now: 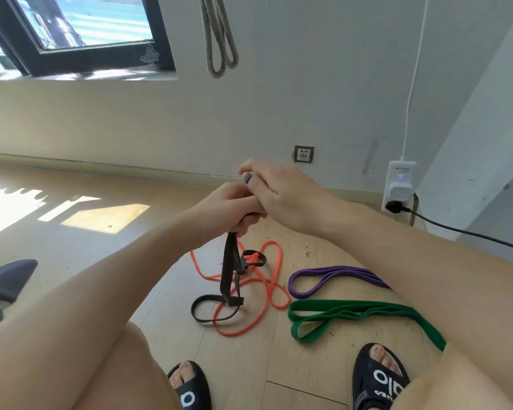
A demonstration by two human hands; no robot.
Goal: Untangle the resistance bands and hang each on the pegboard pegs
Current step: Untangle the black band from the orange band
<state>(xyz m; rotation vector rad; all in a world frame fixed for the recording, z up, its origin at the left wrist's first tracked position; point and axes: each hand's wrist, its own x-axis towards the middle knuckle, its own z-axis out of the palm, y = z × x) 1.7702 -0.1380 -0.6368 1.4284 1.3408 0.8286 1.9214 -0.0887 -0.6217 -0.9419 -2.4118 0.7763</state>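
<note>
Head view, left hand (237, 207) gripping black band (228, 270), slide (378, 377) lettering unreadable

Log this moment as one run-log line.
left hand: grips black band | right hand: on top end, grip unclear | orange band: tangled with black | purple, green: floor | grey band: hung

Black band (228, 270), orange band (267, 288)

Both forearms reach forward, hands meeting mid-air. Left hand (237, 207) fist-curled, grip closed. Right hand (282, 192) overlaps it, fingers bent.
</note>
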